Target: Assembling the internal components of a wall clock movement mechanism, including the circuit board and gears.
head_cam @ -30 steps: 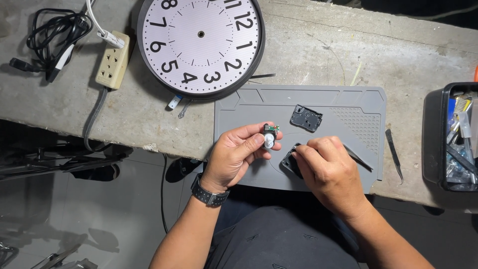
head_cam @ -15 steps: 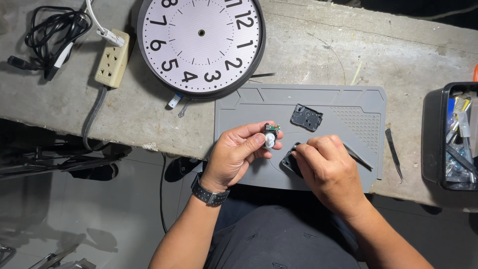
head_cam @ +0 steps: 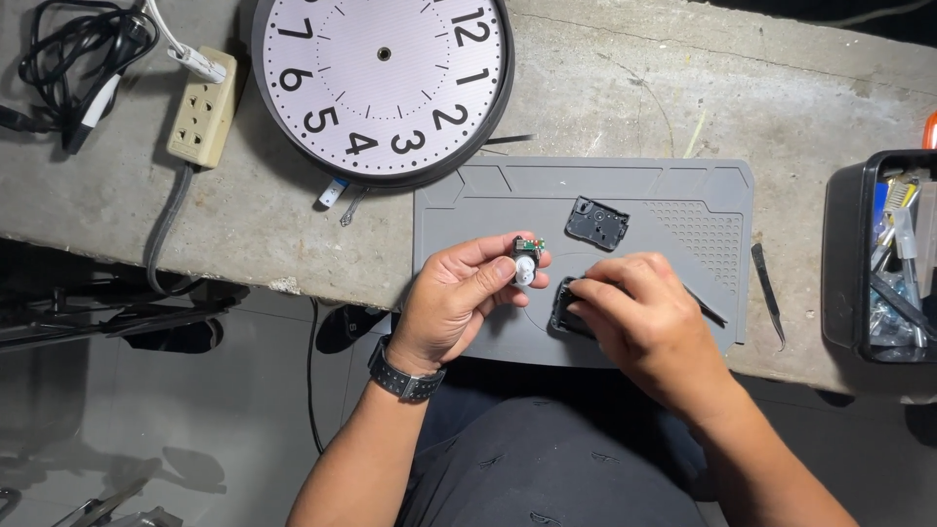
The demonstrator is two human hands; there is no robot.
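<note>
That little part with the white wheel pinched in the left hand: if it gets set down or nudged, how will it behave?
Probably very light: the left hand holds the small part with fingertips alone. Its white wheel looks round, so it may roll or tip on the grey mat. The green board and thin bits look fragile; gentle handling seems wise.

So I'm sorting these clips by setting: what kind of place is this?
Probably a small repair bench, perhaps at home. A rough concrete worktop carries a grey repair mat, a handless wall clock face and a black bin of tools, while the left hand holds a small clock part.
</note>
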